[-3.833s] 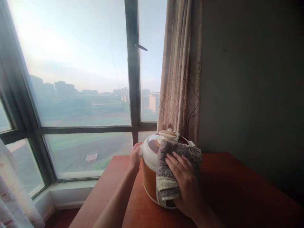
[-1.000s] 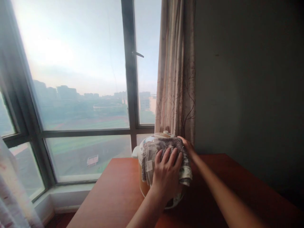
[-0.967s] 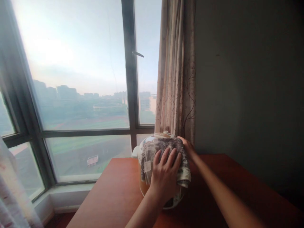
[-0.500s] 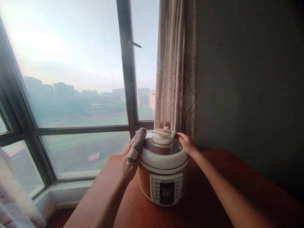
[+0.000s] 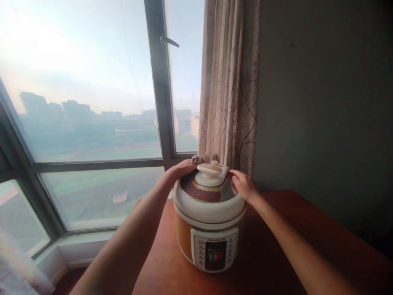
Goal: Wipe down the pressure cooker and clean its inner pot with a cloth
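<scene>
An orange and cream electric pressure cooker (image 5: 211, 223) stands on a red-brown wooden table (image 5: 276, 262), its control panel facing me. My left hand (image 5: 181, 169) reaches over the far left of the lid, fingers closed on a grey-brown towel (image 5: 197, 159), of which only a small bit shows behind the lid. My right hand (image 5: 244, 186) rests on the right edge of the lid beside the cream lid handle (image 5: 211, 173), fingers curled against it.
A large window with dark frames (image 5: 155, 106) fills the left, with a handle high up. A patterned beige curtain (image 5: 229, 86) hangs right behind the cooker. A dark wall (image 5: 322, 102) rises at the right. The table's left edge drops toward the window sill.
My left hand carried the towel from the cooker's front, round its left side, to the back of the lid. The front panel is uncovered. My right hand stayed on the lid's right edge.
</scene>
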Action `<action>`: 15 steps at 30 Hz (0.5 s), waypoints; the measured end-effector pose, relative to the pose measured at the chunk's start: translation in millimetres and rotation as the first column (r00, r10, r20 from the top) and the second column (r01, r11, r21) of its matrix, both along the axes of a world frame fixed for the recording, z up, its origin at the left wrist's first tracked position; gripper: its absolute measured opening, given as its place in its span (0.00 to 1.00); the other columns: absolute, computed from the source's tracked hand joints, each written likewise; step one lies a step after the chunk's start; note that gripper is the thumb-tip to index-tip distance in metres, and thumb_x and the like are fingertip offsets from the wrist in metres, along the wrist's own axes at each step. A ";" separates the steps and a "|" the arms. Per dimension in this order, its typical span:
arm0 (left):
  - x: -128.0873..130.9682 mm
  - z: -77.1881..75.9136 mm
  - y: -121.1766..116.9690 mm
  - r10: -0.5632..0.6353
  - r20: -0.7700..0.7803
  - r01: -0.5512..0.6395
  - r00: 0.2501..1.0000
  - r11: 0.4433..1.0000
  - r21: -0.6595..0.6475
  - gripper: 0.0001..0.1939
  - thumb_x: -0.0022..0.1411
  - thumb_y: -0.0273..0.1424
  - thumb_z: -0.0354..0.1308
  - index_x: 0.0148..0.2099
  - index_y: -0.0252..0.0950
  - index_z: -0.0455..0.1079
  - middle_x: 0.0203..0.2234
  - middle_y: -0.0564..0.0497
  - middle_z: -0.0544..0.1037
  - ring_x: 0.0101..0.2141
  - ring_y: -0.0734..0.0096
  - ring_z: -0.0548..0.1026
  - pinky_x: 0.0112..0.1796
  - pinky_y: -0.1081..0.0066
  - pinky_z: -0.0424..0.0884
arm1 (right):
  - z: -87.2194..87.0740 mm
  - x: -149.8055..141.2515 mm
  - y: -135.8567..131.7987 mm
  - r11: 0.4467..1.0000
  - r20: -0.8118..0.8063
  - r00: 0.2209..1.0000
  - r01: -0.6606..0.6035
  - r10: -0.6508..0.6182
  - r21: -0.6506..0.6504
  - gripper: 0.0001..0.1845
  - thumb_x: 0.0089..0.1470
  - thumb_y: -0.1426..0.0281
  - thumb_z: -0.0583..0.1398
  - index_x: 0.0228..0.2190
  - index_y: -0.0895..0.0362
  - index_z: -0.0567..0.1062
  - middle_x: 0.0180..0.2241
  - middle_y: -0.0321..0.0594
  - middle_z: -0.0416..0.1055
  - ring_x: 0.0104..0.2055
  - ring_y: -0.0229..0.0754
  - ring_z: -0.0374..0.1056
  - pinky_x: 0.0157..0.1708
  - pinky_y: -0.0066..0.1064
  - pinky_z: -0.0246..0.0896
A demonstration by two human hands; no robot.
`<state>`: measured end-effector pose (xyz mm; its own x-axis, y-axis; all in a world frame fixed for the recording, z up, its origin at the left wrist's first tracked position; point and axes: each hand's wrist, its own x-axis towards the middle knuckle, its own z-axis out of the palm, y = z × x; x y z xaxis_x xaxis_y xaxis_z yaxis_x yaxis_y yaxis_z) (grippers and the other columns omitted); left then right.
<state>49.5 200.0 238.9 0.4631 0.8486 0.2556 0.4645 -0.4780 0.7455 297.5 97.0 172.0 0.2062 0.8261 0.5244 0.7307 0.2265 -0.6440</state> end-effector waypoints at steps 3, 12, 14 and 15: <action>11.8 2.5 16.1 -0.002 -0.124 0.002 0.992 1.000 0.002 0.24 0.46 0.47 0.66 0.36 0.32 0.80 0.38 0.39 0.84 0.47 0.42 0.76 0.48 0.56 0.70 | -0.4 0.1 -0.3 1.000 -0.006 1.000 -0.002 0.002 0.003 0.23 0.54 0.71 0.51 0.47 0.56 0.79 0.52 0.45 0.76 0.56 0.48 0.70 0.59 0.39 0.61; -11.3 -2.3 -15.6 -0.018 -0.119 0.032 0.993 0.992 0.121 0.25 0.52 0.51 0.60 0.43 0.39 0.80 0.45 0.46 0.83 0.50 0.48 0.76 0.52 0.61 0.68 | 3.2 -1.5 -3.1 1.000 -0.040 0.999 -0.031 0.031 -0.003 0.23 0.54 0.71 0.52 0.46 0.53 0.80 0.50 0.42 0.78 0.54 0.47 0.71 0.57 0.40 0.62; -21.0 -6.3 -32.2 -0.044 -0.040 0.049 0.998 0.990 0.130 0.25 0.54 0.51 0.59 0.45 0.39 0.79 0.44 0.47 0.83 0.50 0.50 0.76 0.51 0.62 0.70 | 5.4 -2.1 -5.1 0.999 -0.044 0.998 -0.049 0.048 -0.009 0.22 0.54 0.71 0.52 0.45 0.52 0.80 0.49 0.41 0.78 0.54 0.47 0.72 0.57 0.40 0.63; -26.5 -8.6 -41.2 -0.051 0.019 0.048 0.999 0.992 0.119 0.25 0.54 0.50 0.60 0.45 0.38 0.79 0.43 0.47 0.83 0.49 0.50 0.76 0.51 0.61 0.70 | 6.5 -2.4 -6.2 0.998 -0.043 0.997 -0.059 0.058 -0.013 0.22 0.54 0.71 0.52 0.45 0.52 0.80 0.49 0.40 0.78 0.54 0.47 0.72 0.56 0.40 0.63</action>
